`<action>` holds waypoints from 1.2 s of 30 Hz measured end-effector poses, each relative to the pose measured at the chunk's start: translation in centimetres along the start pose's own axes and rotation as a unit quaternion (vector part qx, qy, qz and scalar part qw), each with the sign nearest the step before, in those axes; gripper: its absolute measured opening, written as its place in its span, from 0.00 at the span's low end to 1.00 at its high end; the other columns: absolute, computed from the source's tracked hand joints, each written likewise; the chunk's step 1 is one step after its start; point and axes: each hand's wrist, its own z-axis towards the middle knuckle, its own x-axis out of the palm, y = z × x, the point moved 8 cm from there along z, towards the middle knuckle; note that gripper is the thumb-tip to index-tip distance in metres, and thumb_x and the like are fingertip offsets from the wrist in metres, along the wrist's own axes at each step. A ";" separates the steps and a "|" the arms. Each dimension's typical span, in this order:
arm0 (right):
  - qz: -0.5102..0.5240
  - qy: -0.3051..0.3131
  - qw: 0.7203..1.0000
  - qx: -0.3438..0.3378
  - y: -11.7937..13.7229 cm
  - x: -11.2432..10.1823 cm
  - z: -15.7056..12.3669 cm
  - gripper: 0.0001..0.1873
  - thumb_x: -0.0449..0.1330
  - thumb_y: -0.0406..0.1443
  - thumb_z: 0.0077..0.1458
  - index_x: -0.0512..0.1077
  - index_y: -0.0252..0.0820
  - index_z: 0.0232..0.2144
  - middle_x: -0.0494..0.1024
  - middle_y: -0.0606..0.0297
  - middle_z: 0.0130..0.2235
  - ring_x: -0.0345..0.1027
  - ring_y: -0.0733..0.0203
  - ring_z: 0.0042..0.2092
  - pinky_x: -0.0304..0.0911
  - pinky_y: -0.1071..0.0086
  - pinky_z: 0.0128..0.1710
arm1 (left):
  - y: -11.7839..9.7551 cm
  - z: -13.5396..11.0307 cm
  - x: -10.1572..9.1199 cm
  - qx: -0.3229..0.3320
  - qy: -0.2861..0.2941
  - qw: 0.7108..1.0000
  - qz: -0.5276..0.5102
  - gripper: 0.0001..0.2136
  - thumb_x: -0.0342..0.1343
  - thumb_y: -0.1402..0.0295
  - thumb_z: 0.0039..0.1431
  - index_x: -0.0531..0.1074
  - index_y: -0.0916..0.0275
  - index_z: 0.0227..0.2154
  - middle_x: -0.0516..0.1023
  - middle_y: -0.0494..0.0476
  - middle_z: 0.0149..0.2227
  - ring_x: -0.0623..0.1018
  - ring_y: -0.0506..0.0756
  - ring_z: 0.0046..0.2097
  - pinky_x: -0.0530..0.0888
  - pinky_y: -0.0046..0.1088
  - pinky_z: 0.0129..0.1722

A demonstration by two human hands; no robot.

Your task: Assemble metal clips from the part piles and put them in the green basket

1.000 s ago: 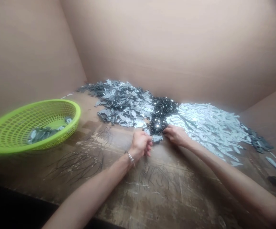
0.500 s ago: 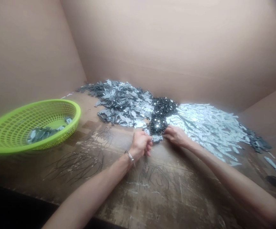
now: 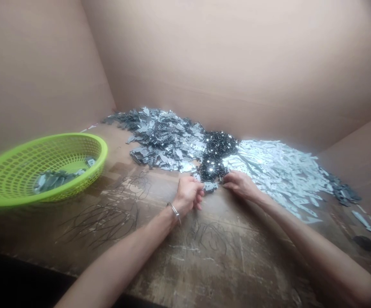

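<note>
Nearest, the scarred brown wooden worktop (image 3: 211, 273) runs across the front, scuffed pale in patches, with thin black wire-like strands (image 3: 105, 222) lying in loose tangles on it near the left edge and in front of the hands. The left hand (image 3: 188, 196), a thin metal bangle (image 3: 174, 209) on its wrist, rests with its fingers (image 3: 198, 196) curled inward. The right hand (image 3: 240, 185) lies just beside it, its fingers (image 3: 229, 179) slightly bent and reaching toward the base of a glittering black heap of small metal pieces (image 3: 217, 156). Between the 2 hands lies a small flat grey metal piece (image 3: 211, 186); whether either hand grips anything, I cannot tell. Behind them, the black heap joins a dull grey heap of flat metal pieces (image 3: 162, 141) on its left and a pale silvery heap of flat metal strips (image 3: 278, 175) on its right, all 3 along the back edge of the worktop. At the left edge sits a round lime-green plastic basket (image 3: 76, 139) holding a few grey metal pieces (image 3: 55, 179). Near the right edge lie a few loose pale metal strips (image 3: 361, 220). Tall tan corrugated cardboard walls (image 3: 236, 55) enclose the back and sides.
</note>
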 end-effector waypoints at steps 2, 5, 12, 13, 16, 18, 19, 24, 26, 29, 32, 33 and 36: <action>0.008 -0.004 1.000 0.004 -0.3 0.0 -0.4 0.07 0.53 0.37 0.47 0.71 0.42 0.26 0.68 0.64 0.28 0.61 0.64 0.31 0.54 0.72 0.29 | 0.1 0.0 0.0 0.001 0.001 1.000 0.002 0.07 0.53 0.70 0.40 0.60 0.66 0.20 0.66 0.51 0.16 0.65 0.47 0.13 0.63 0.24 0.08; 0.032 -0.016 0.999 0.009 -0.5 -0.1 -0.7 0.08 0.54 0.38 0.46 0.71 0.42 0.26 0.68 0.64 0.28 0.61 0.64 0.30 0.55 0.72 0.30 | 0.1 0.0 0.0 -0.005 -0.005 1.000 0.007 0.07 0.53 0.71 0.40 0.60 0.66 0.19 0.66 0.51 0.16 0.64 0.47 0.13 0.63 0.24 0.07; 0.041 -0.042 0.998 0.024 -0.3 0.1 -0.6 0.08 0.54 0.39 0.45 0.70 0.41 0.25 0.68 0.65 0.27 0.61 0.64 0.30 0.55 0.72 0.30 | 0.2 0.0 0.1 -0.017 -0.009 1.000 0.004 0.06 0.52 0.71 0.40 0.59 0.66 0.20 0.65 0.50 0.15 0.63 0.47 0.12 0.63 0.24 0.07; 0.038 -0.044 0.998 0.025 -0.2 0.2 -0.6 0.08 0.54 0.38 0.45 0.70 0.41 0.25 0.68 0.65 0.27 0.61 0.64 0.30 0.55 0.72 0.30 | 0.3 0.0 0.1 -0.016 -0.008 1.000 0.003 0.06 0.52 0.71 0.40 0.59 0.66 0.20 0.65 0.50 0.15 0.63 0.47 0.12 0.63 0.23 0.08; 0.030 -0.046 0.998 0.029 0.1 0.2 -0.4 0.07 0.53 0.36 0.46 0.69 0.39 0.23 0.69 0.64 0.27 0.61 0.64 0.30 0.55 0.72 0.29 | 0.5 0.2 0.0 -0.011 -0.005 1.000 0.005 0.07 0.53 0.71 0.41 0.60 0.66 0.20 0.65 0.50 0.15 0.64 0.47 0.13 0.62 0.23 0.08; 0.027 -0.041 0.998 0.039 0.2 -0.3 -0.2 0.08 0.53 0.36 0.46 0.69 0.39 0.22 0.69 0.64 0.27 0.61 0.64 0.30 0.55 0.71 0.29 | 0.5 0.2 0.0 -0.008 0.000 1.000 0.007 0.07 0.53 0.70 0.41 0.60 0.66 0.20 0.66 0.50 0.16 0.64 0.47 0.13 0.62 0.22 0.08; 0.033 -0.033 0.998 0.048 0.2 -0.6 -0.1 0.09 0.52 0.37 0.46 0.69 0.39 0.22 0.69 0.63 0.27 0.61 0.64 0.29 0.55 0.71 0.28 | 0.4 0.1 0.0 -0.009 0.003 1.000 0.008 0.07 0.53 0.70 0.41 0.60 0.66 0.20 0.66 0.50 0.16 0.65 0.47 0.13 0.63 0.22 0.08; 0.169 0.075 0.977 0.105 1.0 -2.0 -0.1 0.11 0.54 0.40 0.45 0.69 0.38 0.21 0.70 0.65 0.24 0.62 0.65 0.27 0.56 0.71 0.26 | 0.4 -0.7 0.8 -0.061 0.032 0.998 0.016 0.06 0.52 0.71 0.43 0.60 0.67 0.19 0.66 0.51 0.15 0.64 0.46 0.13 0.62 0.21 0.08; 0.218 0.084 0.967 0.100 2.0 -2.5 -0.2 0.11 0.55 0.40 0.45 0.70 0.37 0.23 0.70 0.65 0.24 0.62 0.65 0.27 0.56 0.72 0.26 | 0.5 -1.0 1.2 -0.085 0.045 0.995 0.018 0.06 0.51 0.71 0.44 0.61 0.68 0.19 0.65 0.50 0.14 0.63 0.46 0.12 0.61 0.21 0.08; 0.256 0.056 0.965 0.028 4.5 -2.6 -0.3 0.10 0.56 0.39 0.44 0.70 0.37 0.23 0.70 0.65 0.25 0.62 0.66 0.28 0.57 0.72 0.27 | 0.6 -1.4 1.5 -0.107 0.056 0.993 0.014 0.06 0.51 0.72 0.44 0.60 0.67 0.19 0.64 0.49 0.13 0.61 0.45 0.11 0.59 0.20 0.08; 0.217 0.026 0.975 -0.051 6.8 -2.2 -0.6 0.09 0.56 0.38 0.45 0.70 0.38 0.23 0.70 0.65 0.25 0.61 0.67 0.28 0.56 0.73 0.27 | 0.6 -1.5 1.5 -0.114 0.053 0.992 0.013 0.06 0.51 0.72 0.44 0.60 0.67 0.18 0.63 0.48 0.12 0.60 0.44 0.11 0.57 0.19 0.08; 0.190 0.020 0.979 -0.065 7.4 -2.0 -0.6 0.08 0.56 0.38 0.46 0.70 0.38 0.23 0.69 0.65 0.25 0.61 0.67 0.27 0.55 0.73 0.27 | 0.6 -1.5 1.5 -0.114 0.051 0.992 0.014 0.06 0.51 0.72 0.44 0.60 0.67 0.18 0.62 0.48 0.12 0.60 0.44 0.10 0.56 0.18 0.08; 0.119 0.014 0.989 -0.091 8.3 -1.4 -0.7 0.09 0.54 0.38 0.48 0.71 0.40 0.24 0.69 0.65 0.25 0.60 0.67 0.27 0.53 0.74 0.26 | 0.6 -1.5 1.4 -0.113 0.047 0.992 0.011 0.06 0.51 0.71 0.45 0.60 0.67 0.18 0.62 0.47 0.11 0.59 0.44 0.10 0.55 0.18 0.08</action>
